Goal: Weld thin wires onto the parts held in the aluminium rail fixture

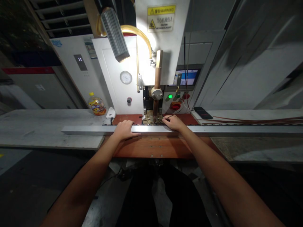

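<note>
A long silver metal bar [151,129] lies crosswise in front of the machine, with small dark pieces along its far edge. My left hand [124,130] grips the bar left of the machine's head, fingers over the top and thumb along the near side. My right hand [173,122] rests over the bar, its fingers pinched together beside the brass-coloured fixture [149,118]; what they hold is too small to make out. Between my hands, a copper-coloured vertical rod [155,107] comes down with its tip close to the bar's far edge.
A reddish-brown board [153,147] supports the work area. Left stands a bottle of yellow liquid [97,104] beside a small white device [110,113]. To the right lie a phone [203,113] and long thin copper-coloured strips [258,120]. A green button [170,96] glows under the screen [188,77].
</note>
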`<state>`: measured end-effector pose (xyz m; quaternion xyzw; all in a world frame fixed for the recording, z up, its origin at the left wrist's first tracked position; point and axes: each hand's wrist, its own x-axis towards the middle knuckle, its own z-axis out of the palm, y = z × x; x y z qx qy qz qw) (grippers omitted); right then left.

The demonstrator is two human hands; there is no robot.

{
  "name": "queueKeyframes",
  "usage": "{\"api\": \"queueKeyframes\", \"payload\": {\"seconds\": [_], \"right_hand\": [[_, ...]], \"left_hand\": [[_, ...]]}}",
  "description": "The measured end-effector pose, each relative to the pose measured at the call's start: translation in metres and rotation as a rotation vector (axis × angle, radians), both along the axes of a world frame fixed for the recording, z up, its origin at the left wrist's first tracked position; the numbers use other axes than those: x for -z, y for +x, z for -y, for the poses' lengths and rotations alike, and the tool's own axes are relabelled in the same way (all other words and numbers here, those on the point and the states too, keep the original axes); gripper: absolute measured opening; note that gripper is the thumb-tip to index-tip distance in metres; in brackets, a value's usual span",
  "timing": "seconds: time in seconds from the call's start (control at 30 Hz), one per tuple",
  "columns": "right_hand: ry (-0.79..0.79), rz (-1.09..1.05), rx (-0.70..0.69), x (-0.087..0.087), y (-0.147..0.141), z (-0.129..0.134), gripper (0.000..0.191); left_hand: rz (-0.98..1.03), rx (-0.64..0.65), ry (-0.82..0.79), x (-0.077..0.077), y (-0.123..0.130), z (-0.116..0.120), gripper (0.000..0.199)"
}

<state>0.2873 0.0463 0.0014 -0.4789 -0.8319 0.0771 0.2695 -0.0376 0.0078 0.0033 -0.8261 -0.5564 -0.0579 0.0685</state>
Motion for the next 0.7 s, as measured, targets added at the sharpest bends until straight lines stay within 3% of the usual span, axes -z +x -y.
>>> {"api": "queueKeyframes", "payload": {"seconds": [0.7], "right_hand": [[-0.003,0.042,0.021,-0.0026,-0.0011,0.0039,0.029]], "left_hand": [[-0.031,-0.045,0.027,0.0007,0.0044,0.0061,0.072]]}}
